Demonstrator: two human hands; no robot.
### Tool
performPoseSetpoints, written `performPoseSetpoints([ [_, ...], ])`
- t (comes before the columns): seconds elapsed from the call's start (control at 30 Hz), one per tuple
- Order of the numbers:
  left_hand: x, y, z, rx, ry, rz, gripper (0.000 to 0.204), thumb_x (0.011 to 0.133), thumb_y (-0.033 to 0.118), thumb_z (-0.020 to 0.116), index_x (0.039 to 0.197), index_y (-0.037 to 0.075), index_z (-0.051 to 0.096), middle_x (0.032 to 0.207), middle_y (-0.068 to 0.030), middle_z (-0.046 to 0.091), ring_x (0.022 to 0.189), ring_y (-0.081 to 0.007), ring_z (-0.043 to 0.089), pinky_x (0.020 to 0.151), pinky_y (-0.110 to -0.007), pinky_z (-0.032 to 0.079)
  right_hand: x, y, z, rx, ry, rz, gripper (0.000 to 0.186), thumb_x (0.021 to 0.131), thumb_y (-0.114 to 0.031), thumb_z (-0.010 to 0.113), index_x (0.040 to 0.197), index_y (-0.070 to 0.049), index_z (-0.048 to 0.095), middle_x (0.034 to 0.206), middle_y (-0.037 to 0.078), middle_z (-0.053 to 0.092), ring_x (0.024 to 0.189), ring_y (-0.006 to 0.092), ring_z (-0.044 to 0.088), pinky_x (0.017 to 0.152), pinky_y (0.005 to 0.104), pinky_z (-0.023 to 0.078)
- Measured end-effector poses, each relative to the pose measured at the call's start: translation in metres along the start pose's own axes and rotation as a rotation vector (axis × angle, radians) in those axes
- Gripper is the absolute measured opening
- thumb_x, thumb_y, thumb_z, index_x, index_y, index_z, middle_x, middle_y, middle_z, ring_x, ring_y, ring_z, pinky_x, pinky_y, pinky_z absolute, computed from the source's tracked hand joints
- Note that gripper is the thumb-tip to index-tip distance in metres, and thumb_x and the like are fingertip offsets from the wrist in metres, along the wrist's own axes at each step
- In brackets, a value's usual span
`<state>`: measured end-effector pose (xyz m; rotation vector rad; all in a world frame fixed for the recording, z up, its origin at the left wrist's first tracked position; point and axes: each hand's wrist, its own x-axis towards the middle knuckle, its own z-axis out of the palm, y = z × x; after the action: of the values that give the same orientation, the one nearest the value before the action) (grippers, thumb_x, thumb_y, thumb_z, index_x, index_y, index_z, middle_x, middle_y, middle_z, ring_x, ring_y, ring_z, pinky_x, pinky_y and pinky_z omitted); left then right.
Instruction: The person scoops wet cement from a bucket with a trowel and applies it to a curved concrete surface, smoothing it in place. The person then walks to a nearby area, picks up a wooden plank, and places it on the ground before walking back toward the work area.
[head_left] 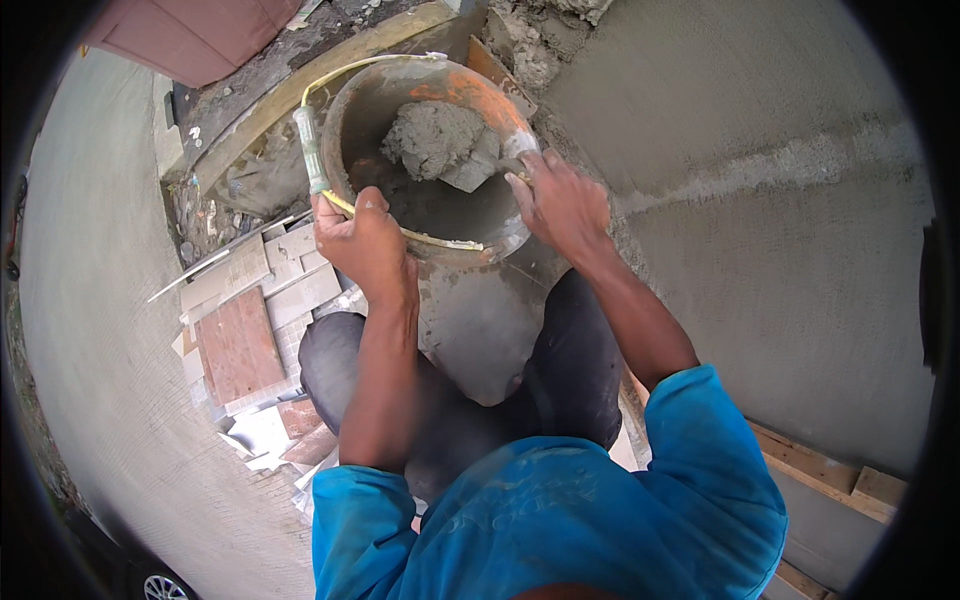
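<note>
A mortar-smeared bucket (510, 232) stands tilted in front of my knees, showing its inside. Its yellowish wire handle with a pale green grip (307, 150) lies over toward the left side. My left hand (362, 240) is closed at the near left rim, fingers around the handle wire just below that grip. Over the right rim, my right hand (565, 205) is closed on the handle of a trowel; its fingers partly hide it. The trowel's blade (472, 172) reaches inside the bucket, against a lump of wet grey mortar (432, 135).
Stacked tile pieces (240, 345) lie left of my knees. Beyond the bucket are a wooden board (330, 75), a pinkish container (195, 35) and a mortar heap (535, 45). A grey cement wall (770, 270) rises at right, with timber (820, 470) below. A car wheel (163, 586) shows at lower left.
</note>
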<state>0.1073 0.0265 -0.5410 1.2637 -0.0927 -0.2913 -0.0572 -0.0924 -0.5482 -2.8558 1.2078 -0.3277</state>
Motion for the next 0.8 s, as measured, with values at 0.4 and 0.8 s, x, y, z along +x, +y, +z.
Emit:
performPoseSetpoints([
  [0.4,0.043,0.015,-0.097,0.208,0.213,0.100,0.022,0.076,-0.006,0.053,0.098,-0.002,0.056,0.075,-0.0062,0.057,0.065,-0.0149,0.058,0.060,-0.028,0.048,0.132,0.074,-0.038,1.042,-0.770,0.148,0.037,0.092,-0.044,0.061,0.106,-0.009,0.065,0.071,0.000,0.057,0.066,0.0037,0.059,0.054,0.0232,0.047],
  [0.8,0.027,0.019,-0.070,0.213,0.076,0.041,0.022,0.071,-0.008,0.052,0.091,-0.001,0.058,0.074,-0.0038,0.057,0.063,-0.0105,0.053,0.060,-0.024,0.044,0.061,0.089,-0.162,0.317,0.155,0.216,0.046,0.091,-0.047,0.061,0.113,-0.006,0.064,0.076,-0.002,0.052,0.062,0.0065,0.046,0.051,0.0232,0.038],
])
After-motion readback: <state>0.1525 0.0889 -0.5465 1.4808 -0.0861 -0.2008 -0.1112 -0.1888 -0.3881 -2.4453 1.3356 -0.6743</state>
